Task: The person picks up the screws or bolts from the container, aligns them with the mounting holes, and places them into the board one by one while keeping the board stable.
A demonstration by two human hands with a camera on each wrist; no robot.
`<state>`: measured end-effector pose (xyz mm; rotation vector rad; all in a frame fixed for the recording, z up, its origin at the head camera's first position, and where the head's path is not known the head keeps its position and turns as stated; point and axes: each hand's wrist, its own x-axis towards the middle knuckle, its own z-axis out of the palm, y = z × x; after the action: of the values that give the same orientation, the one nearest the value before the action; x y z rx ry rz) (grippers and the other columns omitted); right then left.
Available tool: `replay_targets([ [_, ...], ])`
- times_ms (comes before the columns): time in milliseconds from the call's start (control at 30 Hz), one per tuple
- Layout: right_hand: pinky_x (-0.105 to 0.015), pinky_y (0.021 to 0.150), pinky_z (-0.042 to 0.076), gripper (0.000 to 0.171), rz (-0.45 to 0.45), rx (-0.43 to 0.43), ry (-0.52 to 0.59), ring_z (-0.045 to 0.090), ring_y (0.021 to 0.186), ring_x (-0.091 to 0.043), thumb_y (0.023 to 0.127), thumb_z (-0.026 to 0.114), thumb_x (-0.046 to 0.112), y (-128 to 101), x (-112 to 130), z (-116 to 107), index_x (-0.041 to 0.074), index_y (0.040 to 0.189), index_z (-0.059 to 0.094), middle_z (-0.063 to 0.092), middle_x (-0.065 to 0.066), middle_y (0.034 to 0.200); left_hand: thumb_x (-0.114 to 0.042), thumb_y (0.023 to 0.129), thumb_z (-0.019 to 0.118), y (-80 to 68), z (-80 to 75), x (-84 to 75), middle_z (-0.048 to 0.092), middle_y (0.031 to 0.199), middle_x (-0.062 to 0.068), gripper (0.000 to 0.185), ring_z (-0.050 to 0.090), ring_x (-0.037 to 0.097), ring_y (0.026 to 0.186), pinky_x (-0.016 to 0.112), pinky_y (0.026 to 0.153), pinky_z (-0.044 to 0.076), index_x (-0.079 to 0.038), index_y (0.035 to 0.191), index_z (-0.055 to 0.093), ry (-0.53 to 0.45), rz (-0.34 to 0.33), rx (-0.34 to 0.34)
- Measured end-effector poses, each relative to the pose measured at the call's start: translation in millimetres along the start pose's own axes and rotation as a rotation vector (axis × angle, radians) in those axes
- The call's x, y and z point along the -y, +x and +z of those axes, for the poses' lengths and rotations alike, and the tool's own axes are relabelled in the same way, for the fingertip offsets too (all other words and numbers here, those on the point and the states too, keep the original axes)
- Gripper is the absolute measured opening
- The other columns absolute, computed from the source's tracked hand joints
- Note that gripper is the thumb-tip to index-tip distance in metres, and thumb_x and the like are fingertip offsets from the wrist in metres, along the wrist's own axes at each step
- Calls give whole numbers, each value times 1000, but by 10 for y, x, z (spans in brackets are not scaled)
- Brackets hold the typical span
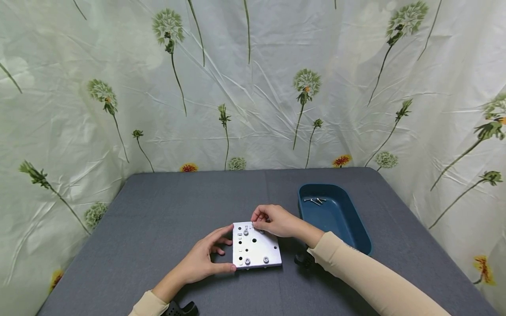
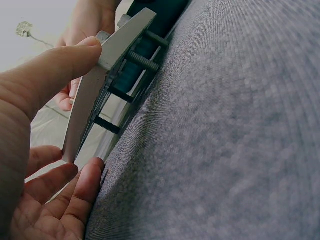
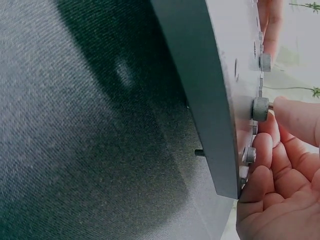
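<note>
The left hand (image 1: 203,259) is clamping the metal plate (image 1: 254,251) by its near-left edge on the worktop (image 1: 158,210), while the right hand (image 1: 276,220) is pinching a screw (image 3: 260,108) at the far corner.

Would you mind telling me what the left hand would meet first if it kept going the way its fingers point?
The left hand already grips the metal plate at its left edge. Going on to the right, it would probably push the plate toward the right hand.
</note>
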<state>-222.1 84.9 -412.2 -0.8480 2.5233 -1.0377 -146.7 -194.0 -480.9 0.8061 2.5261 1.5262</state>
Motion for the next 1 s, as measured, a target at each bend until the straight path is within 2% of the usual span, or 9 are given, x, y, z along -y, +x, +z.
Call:
replay_targets([
  [733,-20,72,47,6,1,17,25,58,80,-7,102,74,12,-1,12,-34,10,107,74,69,3,91,-37,85,94,6,-7,-16,55,158,13,97,66,20,125,25,92,58,-13,164,44,2,-5,4],
  [1000,-21,71,45,8,-1,33,35,57,80,-8,103,71,14,-16,-12,-73,10,109,75,70,2,93,-36,84,95,0,0,-22,55,158,14,97,66,21,125,25,92,58,-12,164,44,1,-5,1],
])
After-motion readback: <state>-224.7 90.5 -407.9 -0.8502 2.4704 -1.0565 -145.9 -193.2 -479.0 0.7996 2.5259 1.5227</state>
